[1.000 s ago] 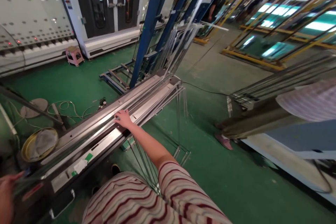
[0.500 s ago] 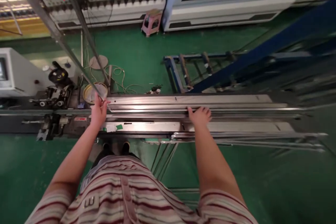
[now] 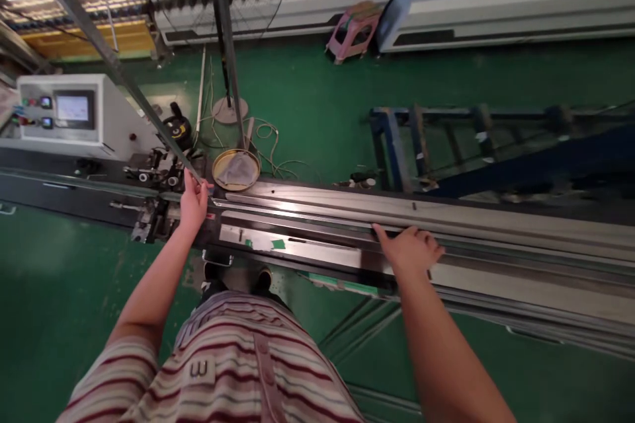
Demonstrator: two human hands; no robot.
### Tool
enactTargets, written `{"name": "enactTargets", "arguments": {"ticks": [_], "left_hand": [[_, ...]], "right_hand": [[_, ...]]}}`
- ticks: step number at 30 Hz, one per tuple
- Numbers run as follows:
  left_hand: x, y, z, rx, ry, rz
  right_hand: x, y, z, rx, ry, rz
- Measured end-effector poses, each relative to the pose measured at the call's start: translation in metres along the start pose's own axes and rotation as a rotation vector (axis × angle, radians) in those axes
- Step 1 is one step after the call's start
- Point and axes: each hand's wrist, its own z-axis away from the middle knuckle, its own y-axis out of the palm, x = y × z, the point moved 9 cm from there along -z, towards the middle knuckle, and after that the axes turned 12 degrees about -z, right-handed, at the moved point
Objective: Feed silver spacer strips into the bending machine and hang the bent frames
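A long steel machine bed [image 3: 496,221] runs across the view from left to right in front of me. My left hand [image 3: 193,201] is closed around the lower end of a thin metal strip [image 3: 104,53] that rises steeply up to the top left. My right hand [image 3: 409,251] lies palm down, fingers spread, on a long metal strip [image 3: 317,215] resting along the bed. My striped shirt fills the bottom of the view.
A white control box [image 3: 69,112] with a screen sits at the left end of the machine. Behind the bed are a yellow-rimmed round pan [image 3: 237,170], a fan stand [image 3: 225,46], loose cables, a pink stool [image 3: 353,30] and a blue rack [image 3: 446,145]. The floor is green.
My head has swung left, from the aisle to looking down on the bed. My left hand now grips the raised strip's end and my right hand has slid along the bed.
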Motion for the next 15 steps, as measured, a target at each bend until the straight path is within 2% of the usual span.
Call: {"name": "enactTargets", "arguments": {"ticks": [10, 15], "left_hand": [[0.143, -0.102, -0.044, -0.065, 0.009, -0.010], [0.206, -0.157, -0.066, -0.089, 0.017, -0.038]], "right_hand": [[0.167, 0.022, 0.085, -0.016, -0.049, 0.001], [0.246, 0.033, 0.129, -0.028, -0.078, -0.015]]}}
